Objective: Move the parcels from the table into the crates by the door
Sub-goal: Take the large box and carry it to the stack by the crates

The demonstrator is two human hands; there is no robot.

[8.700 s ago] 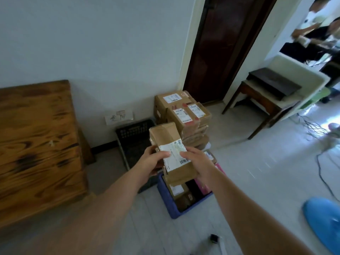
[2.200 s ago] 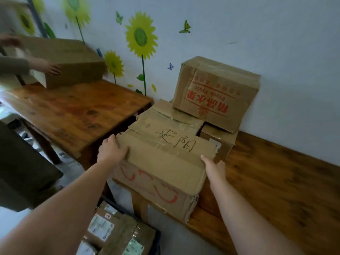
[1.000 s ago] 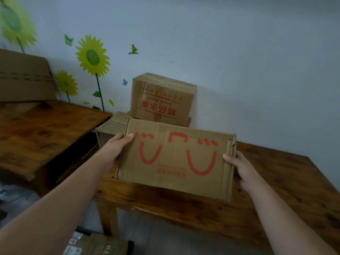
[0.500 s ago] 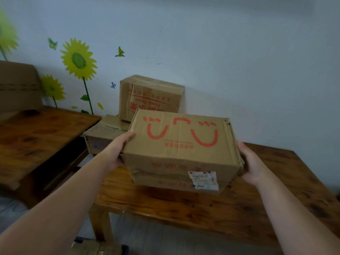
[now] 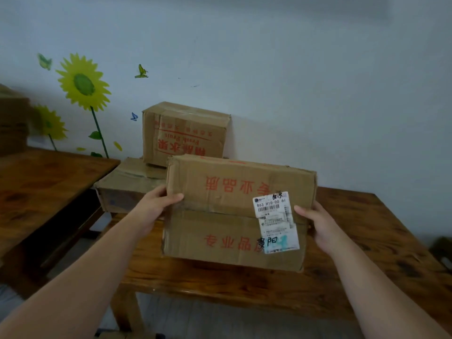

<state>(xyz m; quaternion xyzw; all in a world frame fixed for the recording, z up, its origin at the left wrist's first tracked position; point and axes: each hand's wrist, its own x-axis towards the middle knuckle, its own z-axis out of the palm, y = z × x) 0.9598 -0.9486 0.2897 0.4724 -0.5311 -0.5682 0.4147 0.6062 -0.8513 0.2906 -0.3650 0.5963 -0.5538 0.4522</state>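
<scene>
Head view: labelled parcel (image 5: 232,211) held over the counter (image 5: 367,241).
Its ends are gripped by the left hand (image 5: 156,206) and right hand (image 5: 318,223), thumbs in front.

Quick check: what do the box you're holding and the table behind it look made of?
Held box: brown cardboard, matte, creased and dented, red print, with a white paper label stuck on. Table: apparently wood, brown with a slight sheen; grain and dark knots show.

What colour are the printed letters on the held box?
Red, on the brown box; best in head view.
</scene>
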